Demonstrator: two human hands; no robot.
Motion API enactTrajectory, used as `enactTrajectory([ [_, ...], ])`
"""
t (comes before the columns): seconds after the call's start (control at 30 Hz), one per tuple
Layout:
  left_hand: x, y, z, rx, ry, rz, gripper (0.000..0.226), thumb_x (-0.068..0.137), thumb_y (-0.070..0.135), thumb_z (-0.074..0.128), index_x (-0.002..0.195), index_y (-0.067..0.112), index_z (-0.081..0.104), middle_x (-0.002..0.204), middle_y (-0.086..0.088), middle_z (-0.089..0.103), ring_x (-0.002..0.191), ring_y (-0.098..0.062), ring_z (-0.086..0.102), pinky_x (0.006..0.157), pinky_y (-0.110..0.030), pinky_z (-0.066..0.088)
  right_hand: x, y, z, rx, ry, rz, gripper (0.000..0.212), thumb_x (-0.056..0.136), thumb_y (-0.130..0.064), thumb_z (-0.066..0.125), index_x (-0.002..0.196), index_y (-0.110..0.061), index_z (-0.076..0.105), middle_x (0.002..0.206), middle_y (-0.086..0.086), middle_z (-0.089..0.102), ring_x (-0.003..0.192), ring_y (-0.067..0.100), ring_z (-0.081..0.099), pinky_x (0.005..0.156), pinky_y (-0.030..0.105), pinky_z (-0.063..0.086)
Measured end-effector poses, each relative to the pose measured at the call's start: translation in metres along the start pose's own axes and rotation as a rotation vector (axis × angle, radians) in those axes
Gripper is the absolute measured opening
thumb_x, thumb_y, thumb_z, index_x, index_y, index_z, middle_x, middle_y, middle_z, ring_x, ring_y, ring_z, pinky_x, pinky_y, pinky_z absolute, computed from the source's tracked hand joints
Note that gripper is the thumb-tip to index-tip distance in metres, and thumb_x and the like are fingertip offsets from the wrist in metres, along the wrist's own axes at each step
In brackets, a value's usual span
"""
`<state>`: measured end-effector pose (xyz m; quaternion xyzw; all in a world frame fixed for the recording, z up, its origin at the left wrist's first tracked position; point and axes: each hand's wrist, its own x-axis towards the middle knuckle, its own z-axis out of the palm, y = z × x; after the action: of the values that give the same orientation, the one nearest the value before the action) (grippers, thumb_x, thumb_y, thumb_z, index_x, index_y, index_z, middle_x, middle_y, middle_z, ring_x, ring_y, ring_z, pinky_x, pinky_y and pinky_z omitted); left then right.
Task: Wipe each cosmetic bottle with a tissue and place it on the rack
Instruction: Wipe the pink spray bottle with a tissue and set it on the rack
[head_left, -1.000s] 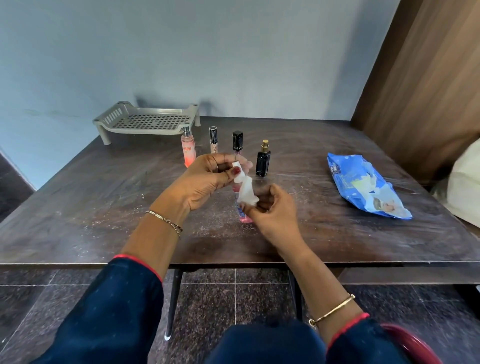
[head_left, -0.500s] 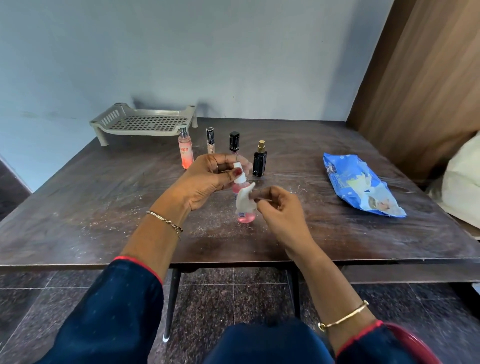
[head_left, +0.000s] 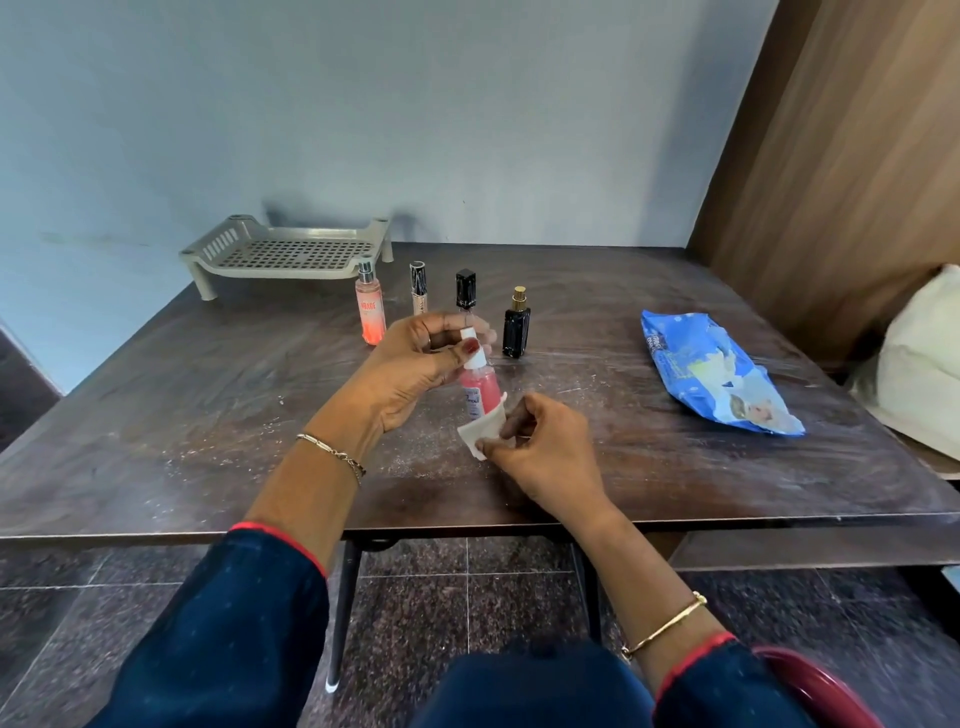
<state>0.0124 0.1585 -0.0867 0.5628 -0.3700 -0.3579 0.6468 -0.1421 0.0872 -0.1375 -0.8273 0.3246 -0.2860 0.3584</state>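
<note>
Together, our left hand (head_left: 415, 364) grips the pink bottle (head_left: 480, 389) by its top, our right hand (head_left: 545, 449) pinches the tissue (head_left: 480, 436) against its base, in front of the rack (head_left: 285, 254). A row of four bottles (head_left: 466, 288) stands between; a wipes pack (head_left: 717, 379) lies right of the rack.

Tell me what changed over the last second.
The right hand slid the tissue down the pink bottle, from beside the cap to its lower end. The left hand still grips the cap end. The rack, wipes pack and four standing bottles stayed put.
</note>
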Motion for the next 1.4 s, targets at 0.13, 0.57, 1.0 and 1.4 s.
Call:
enactTrajectory([
  [0.13,-0.009,-0.007,0.004,0.057,0.020,-0.002,0.053,0.073,0.011,0.074,0.122,0.025,0.060,0.119,-0.011,0.065,0.110,-0.023,0.062,0.095,-0.040,0.051,0.000,0.001,-0.002,0.002,-0.008,-0.007,0.031,0.062,-0.016,0.083,0.067,-0.019,0.053,0.072,-0.012,0.061,0.069,-0.002,0.058,0.051,0.008,0.040],
  [0.57,-0.023,-0.040,0.024,0.291,0.073,0.037,0.045,0.062,0.023,0.086,0.101,0.007,0.071,0.096,-0.003,0.075,0.095,-0.021,0.070,0.095,-0.044,0.052,0.002,0.013,-0.014,0.144,-0.055,0.001,0.027,0.066,-0.002,0.081,0.070,-0.018,0.060,0.072,-0.007,0.066,0.067,0.006,0.063,0.065,0.018,0.052],
  [1.0,-0.032,-0.047,0.029,0.185,0.106,0.048,0.033,0.069,0.001,0.080,0.100,0.004,0.071,0.094,-0.006,0.075,0.086,-0.013,0.070,0.081,-0.021,0.054,0.028,-0.047,-0.046,-0.135,-0.154,-0.440,0.022,0.085,-0.003,0.062,0.097,-0.021,0.070,0.098,-0.004,0.069,0.083,0.008,0.061,0.071,0.019,0.050],
  [1.4,-0.035,-0.047,0.029,0.270,0.084,0.072,0.023,0.074,-0.003,0.074,0.088,0.016,0.071,0.084,0.000,0.075,0.079,-0.010,0.067,0.078,-0.024,0.053,0.022,-0.096,-0.041,-0.984,-0.239,-0.598,0.020,0.089,-0.004,0.052,0.102,-0.013,0.065,0.102,0.006,0.065,0.099,0.024,0.061,0.075,0.032,0.045],
])
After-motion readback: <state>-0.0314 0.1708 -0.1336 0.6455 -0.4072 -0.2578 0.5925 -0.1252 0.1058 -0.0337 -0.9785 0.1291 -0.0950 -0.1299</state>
